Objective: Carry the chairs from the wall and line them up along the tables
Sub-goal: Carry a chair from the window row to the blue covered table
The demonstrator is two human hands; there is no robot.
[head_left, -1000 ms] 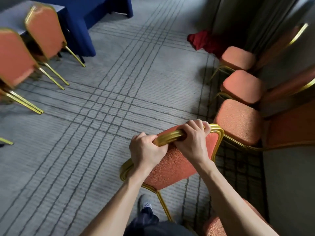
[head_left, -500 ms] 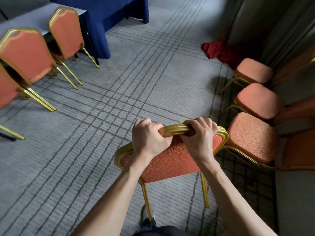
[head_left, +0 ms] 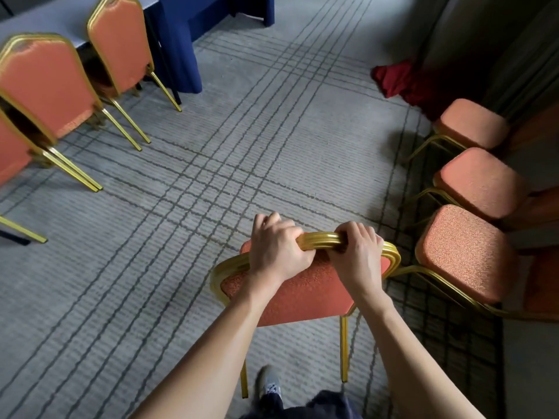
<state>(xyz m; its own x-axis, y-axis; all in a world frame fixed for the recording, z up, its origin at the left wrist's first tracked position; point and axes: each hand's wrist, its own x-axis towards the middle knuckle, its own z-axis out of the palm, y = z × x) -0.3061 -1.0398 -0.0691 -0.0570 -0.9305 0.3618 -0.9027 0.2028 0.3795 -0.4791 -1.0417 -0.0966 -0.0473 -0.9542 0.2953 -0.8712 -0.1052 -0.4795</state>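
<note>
- Swung round since a second ago, the held chair (head_left: 302, 291) now shows its back more level, with two gold rear legs (head_left: 344, 349) below it. The chairs by the table have slid further in from the left.
- Nearest me, a shoe (head_left: 269, 385) is on the carpet (head_left: 211, 176) between those rear legs. I judge a stride could kick a leg and trip the walker.
- My left hand (head_left: 276, 252) and right hand (head_left: 357, 255) both have their fingers curled tight over the gold top rail (head_left: 317, 240), close together near its middle. With so narrow a hold, the chair could twist or swing.
- I cannot tell whether the legs are clear of the carpet. If they drag, they may catch.
- The held chair is toward the carpet's near right. The right corner of its back is just beside the frame of the nearest wall chair (head_left: 462, 252), touching or not I cannot say. A turn to the left could hook the two frames together.
- Two more wall chairs (head_left: 478, 182) run along the right edge, with a red cloth (head_left: 396, 78) beyond them.
- At the far left corner, the lined-up chairs (head_left: 45, 83) stand with their backs to me at the blue-draped table (head_left: 178, 40). Their splayed legs jut out, so a careless set-down could knock them.
</note>
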